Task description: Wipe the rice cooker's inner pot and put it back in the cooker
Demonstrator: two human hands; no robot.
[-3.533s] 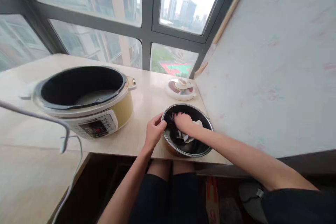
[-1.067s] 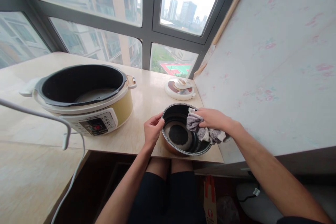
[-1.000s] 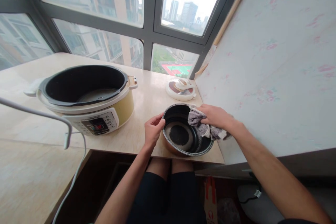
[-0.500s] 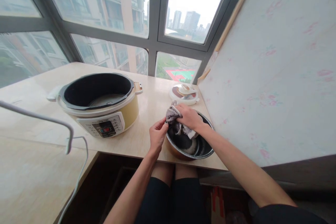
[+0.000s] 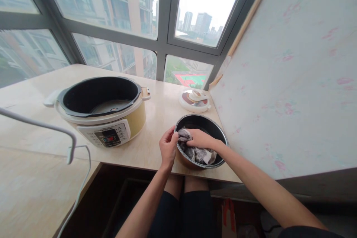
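Note:
A dark-lined inner pot [image 5: 208, 119] with a brownish outside stands near the table's front edge. My left hand [image 5: 168, 145] pinches its left rim between thumb and fingers. Inside the pot, my right hand [image 5: 202, 139] is closed on a crumpled grey-and-white cloth [image 5: 196, 153], pressed against the left inner wall; its fingertips are partly hidden by the cloth. The cloth's loose end spreads over the near side of the pot's inside. Left of the pot sits the cooker body [image 5: 136, 115], yellow and white with a front control panel, its top uncovered.
Behind the pot lies a round lid [image 5: 194, 100] with a white handle. A grey cable [image 5: 41, 123] hangs across the left side of the wooden table [image 5: 158, 108]. Close on the right is a floral-papered wall [image 5: 279, 81]; windows rise behind. Below the table edge is a dark gap.
My right hand has moved the cloth from the far-left rim down into the pot, toward its near side. My left hand stays on the rim. The view has shifted slightly.

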